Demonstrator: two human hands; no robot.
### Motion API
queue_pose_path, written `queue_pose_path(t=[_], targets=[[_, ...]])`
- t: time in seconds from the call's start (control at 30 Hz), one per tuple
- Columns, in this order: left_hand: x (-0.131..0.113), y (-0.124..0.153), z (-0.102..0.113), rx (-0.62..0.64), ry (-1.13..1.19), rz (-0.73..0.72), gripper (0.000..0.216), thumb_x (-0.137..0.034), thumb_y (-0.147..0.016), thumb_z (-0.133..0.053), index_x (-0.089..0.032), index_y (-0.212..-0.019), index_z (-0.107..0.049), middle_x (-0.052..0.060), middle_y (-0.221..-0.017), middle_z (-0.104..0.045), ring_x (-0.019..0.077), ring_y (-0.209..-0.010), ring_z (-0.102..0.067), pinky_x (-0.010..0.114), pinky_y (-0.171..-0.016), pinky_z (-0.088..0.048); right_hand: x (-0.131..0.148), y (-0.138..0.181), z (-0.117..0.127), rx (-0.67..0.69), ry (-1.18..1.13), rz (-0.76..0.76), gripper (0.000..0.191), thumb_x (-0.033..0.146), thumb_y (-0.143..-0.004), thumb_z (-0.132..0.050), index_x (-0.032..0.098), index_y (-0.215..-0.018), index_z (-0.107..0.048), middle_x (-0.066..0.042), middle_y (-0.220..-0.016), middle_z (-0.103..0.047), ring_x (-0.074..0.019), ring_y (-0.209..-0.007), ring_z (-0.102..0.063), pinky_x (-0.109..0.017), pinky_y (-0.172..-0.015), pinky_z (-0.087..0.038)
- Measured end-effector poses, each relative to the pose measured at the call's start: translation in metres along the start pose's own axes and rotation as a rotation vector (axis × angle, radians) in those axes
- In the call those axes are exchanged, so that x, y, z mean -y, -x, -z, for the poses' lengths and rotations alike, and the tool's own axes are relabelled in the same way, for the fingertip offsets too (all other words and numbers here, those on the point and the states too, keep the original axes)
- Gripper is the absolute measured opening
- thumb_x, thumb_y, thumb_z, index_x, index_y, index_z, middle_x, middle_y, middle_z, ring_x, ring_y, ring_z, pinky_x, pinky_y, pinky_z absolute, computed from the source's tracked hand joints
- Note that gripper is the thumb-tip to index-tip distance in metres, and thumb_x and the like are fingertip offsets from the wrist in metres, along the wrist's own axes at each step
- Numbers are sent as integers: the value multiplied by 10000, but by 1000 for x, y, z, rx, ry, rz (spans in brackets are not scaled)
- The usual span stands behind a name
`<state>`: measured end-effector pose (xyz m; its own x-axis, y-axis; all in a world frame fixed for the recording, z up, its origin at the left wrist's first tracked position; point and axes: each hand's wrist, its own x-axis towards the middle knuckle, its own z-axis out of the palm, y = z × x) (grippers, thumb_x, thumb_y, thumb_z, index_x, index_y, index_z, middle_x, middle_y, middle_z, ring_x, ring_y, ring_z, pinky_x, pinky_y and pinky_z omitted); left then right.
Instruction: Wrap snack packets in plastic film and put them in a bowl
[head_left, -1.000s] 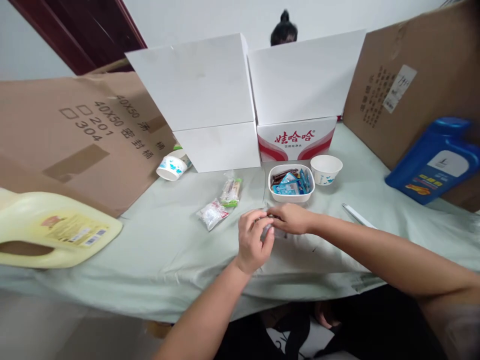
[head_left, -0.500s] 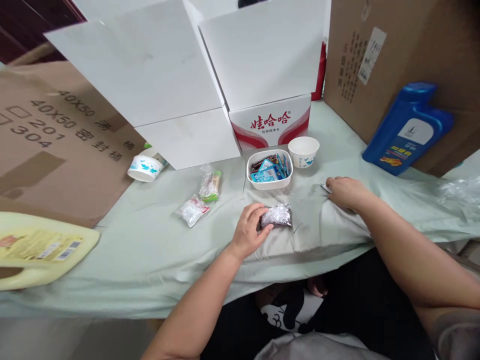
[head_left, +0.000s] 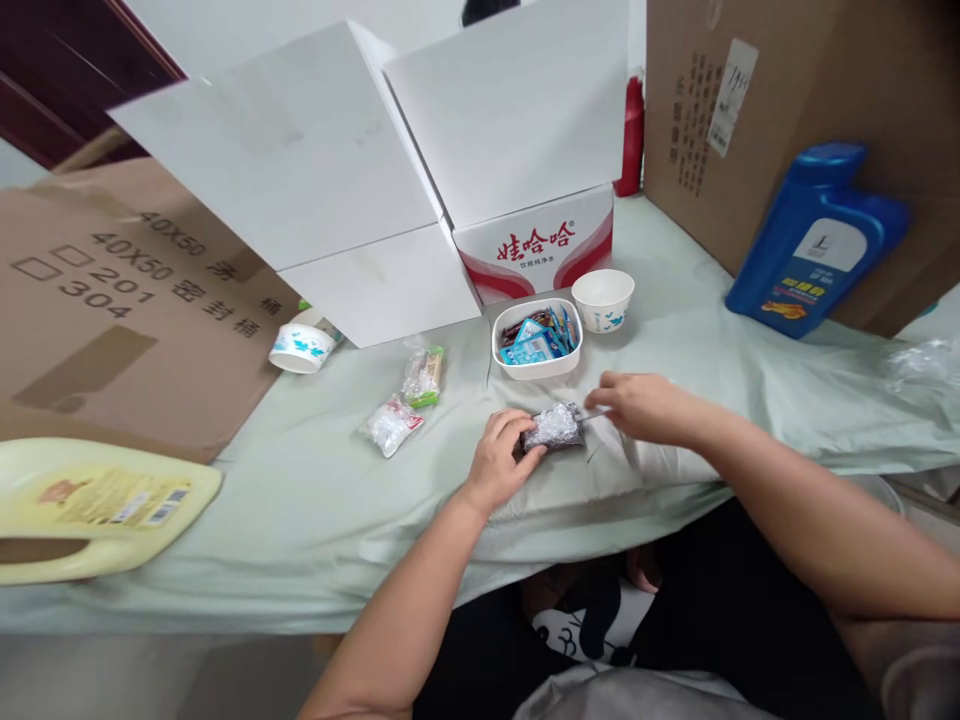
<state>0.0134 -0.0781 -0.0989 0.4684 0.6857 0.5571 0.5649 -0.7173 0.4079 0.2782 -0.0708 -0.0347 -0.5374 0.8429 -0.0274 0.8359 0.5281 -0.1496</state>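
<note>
On the pale green cloth, my left hand (head_left: 504, 455) grips the left end of a small dark package wrapped in shiny clear plastic (head_left: 553, 428). My right hand (head_left: 637, 405) pinches a thin, pale, flat tool (head_left: 595, 413); its exact kind does not show. Its tip meets the package's right end, and I cannot tell whether it goes into the wrapping. Behind the package stands a white tub (head_left: 538, 367) filled with blue and brown packets. Left of my left hand lie a red-and-white package in clear plastic (head_left: 391, 426) and a green-edged one (head_left: 424, 375).
A paper bowl (head_left: 603, 300) stands beside the tub; another paper bowl (head_left: 301, 346) lies tipped at the left. White boxes (head_left: 360, 150) rise behind. A yellow jug (head_left: 105, 510), a blue bottle (head_left: 814, 245) and cardboard boxes (head_left: 112, 300) flank the table.
My right hand has moved left from the cloth at the right, bringing the thin tool to the package's right end. My left hand keeps its hold. The view has shifted slightly.
</note>
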Motion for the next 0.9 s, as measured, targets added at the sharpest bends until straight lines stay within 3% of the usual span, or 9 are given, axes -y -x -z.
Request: queue_pose_path(t=[0.07,0.13,0.27,0.37,0.47,0.57,0.7,0.77,0.9], targets=[[-1,-1,0,-21,17,-19,251,-311,-850,-636,-205,-1070,-578,100,-1121,-611,241,-1073,-553,439,-942,-482,-26,3,0,71,41,-151,277,110,-829,-520,216,-1022,-687,-86,-947,-631,-206,-775,-614,-292,-623,-395],[-2,-2,0,-35,26,-38,378,-345,-832,-667,-206,-1162,-547,106,-1160,-615,252,-1106,-536,454,-963,-465,-36,3,-2,24,88,-227,206,140,-838,-548,177,-968,-704,-124,-946,-643,-266,-881,-611,-339,-702,-432],[-5,-5,-2,1,-14,-72,411,-328,-854,-646,-208,-1236,-552,89,-1058,-657,246,-1032,-536,432,-911,-477,-3,-8,-16,-270,-138,51,270,271,-884,-592,149,-1118,-650,-140,-1122,-631,-270,-1082,-557,-382,-915,-436],[-6,-6,-2,-4,25,-59,153,-247,-877,-602,-214,-1011,-666,66,-939,-645,221,-938,-544,385,-847,-479,32,-19,-28,-259,-268,204,366,284,-840,-661,152,-1177,-606,-121,-1097,-625,-250,-1032,-573,-364,-884,-465],[-4,-4,-1,-59,207,38,78,-232,-881,-584,-204,-854,-651,52,-888,-629,200,-899,-566,354,-829,-470,45,-25,-34,-205,-230,199,323,215,-817,-670,144,-1128,-618,-119,-1052,-611,-256,-992,-573,-369,-854,-470],[0,-1,-2,-115,466,219,105,-272,-907,-539,-196,-855,-588,70,-965,-640,199,-951,-600,350,-865,-461,41,-25,-37,-191,-260,165,308,208,-806,-674,148,-1103,-615,-112,-1043,-603,-252,-985,-572,-367,-850,-471],[2,1,-5,-190,723,386,111,-312,-906,-513,-206,-883,-492,67,-976,-653,196,-944,-630,341,-855,-472,37,-23,-39,-234,-312,124,506,217,-790,-671,142,-1270,-528,-145,-1191,-555,-261,-1064,-556,-379,-881,-465],[1,0,-3,-189,696,388,96,-285,-875,-534,-206,-918,-499,43,-908,-638,181,-881,-624,323,-826,-475,38,-23,-38,-217,-302,165,504,205,-790,-658,163,-1279,-542,-138,-1192,-552,-256,-1053,-563,-376,-884,-460],[-2,-3,7,-62,376,252,304,-137,-750,-551,-200,-1044,-596,39,-916,-611,192,-907,-564,337,-864,-446,33,-25,-32,-211,-310,182,230,151,-803,-616,177,-1022,-680,-91,-1000,-590,-213,-909,-590,-326,-822,-460]])
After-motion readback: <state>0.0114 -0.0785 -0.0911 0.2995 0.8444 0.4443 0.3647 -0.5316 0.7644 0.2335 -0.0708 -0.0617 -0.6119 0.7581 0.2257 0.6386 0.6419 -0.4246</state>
